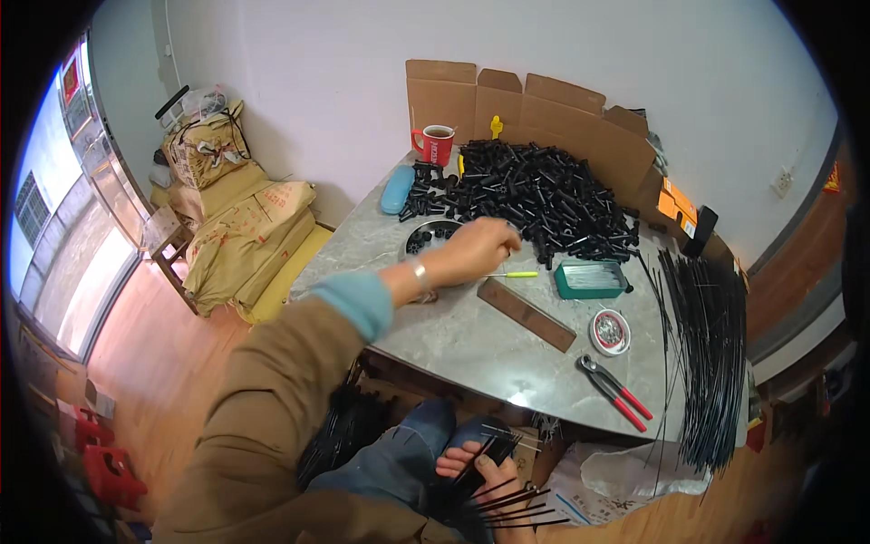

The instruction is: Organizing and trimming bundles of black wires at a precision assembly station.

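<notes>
My left hand [476, 249], slightly blurred, reaches over the table between a round metal dish [412, 243] of small black parts and a heap of black tubular plastic parts [544, 195]. Its fingers are curled together; whatever they may pinch is hidden. Low above my lap, my right hand [489, 471] is closed around a bundle of thin black rods [517, 510]. A few thin pale wires [518, 437] stick out beyond its fingers. Just below the left hand lies a tool with a yellow-green handle [521, 274], next to a flat brown bar [526, 315].
A green box of thin metal pins [591, 281], a small round dish of metal bits [610, 333] and red-handled pincers [616, 392] lie to the right. Long black rods [711, 354] overhang the right edge. A red mug [437, 145] and blue case [397, 189] stand far left; cardboard [562, 113] backs the heap.
</notes>
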Motion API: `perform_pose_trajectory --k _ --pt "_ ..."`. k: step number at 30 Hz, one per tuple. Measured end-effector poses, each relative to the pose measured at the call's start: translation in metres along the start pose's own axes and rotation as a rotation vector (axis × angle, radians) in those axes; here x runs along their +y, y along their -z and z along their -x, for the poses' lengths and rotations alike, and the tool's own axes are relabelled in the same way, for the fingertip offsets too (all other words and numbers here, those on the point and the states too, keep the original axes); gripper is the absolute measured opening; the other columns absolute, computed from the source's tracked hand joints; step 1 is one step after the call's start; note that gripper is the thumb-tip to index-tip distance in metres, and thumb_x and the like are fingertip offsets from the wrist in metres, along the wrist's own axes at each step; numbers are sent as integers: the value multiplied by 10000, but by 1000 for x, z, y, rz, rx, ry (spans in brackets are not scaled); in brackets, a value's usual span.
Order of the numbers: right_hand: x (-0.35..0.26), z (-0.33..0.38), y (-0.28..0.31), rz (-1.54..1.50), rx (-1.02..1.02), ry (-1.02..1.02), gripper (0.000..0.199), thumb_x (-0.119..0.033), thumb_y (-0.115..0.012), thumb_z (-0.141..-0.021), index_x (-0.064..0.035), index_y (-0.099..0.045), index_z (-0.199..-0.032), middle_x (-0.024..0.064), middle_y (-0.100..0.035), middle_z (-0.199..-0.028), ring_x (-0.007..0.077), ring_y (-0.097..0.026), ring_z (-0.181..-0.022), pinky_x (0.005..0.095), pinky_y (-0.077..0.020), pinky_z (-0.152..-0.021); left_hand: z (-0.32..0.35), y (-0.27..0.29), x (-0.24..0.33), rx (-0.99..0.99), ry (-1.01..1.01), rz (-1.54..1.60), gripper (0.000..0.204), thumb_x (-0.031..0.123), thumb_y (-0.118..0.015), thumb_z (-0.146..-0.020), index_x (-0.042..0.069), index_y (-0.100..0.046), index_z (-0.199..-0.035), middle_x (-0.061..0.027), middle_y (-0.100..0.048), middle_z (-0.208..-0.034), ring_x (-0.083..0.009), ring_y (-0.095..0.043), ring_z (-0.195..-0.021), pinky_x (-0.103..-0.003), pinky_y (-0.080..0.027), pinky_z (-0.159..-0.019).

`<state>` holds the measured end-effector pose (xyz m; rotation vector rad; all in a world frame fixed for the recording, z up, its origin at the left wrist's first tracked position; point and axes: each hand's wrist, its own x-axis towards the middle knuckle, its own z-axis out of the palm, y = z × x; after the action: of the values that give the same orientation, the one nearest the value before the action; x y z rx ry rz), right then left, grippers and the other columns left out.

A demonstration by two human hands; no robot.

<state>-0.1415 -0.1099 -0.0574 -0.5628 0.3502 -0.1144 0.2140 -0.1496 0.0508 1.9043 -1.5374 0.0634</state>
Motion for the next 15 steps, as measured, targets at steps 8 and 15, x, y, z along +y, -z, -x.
perform_pose_trajectory --k 8,15 --pt "-17 -12 22 5 130 -35 290 -68 -472 -964 133 -453 -1172 352 -538 -1134 471 -582 -1052 553 -495 -921 -82 -48 -74 -277 -140 -624 197 106 -576 -772 41 -653 -942 -181 -597 -1005 -335 -578 -973 -429 -503 -800" --pt "-14 -13 41 -83 114 -58 275 -83 -481 -962 105 -472 -1163 324 -569 -1113 455 -593 -1045 551 -490 -928 -104 -49 -69 -173 131 -307 279 149 -536 -771 -24 -565 -989 -237 -597 -1041 -395 -585 -988 -451 -481 -840"
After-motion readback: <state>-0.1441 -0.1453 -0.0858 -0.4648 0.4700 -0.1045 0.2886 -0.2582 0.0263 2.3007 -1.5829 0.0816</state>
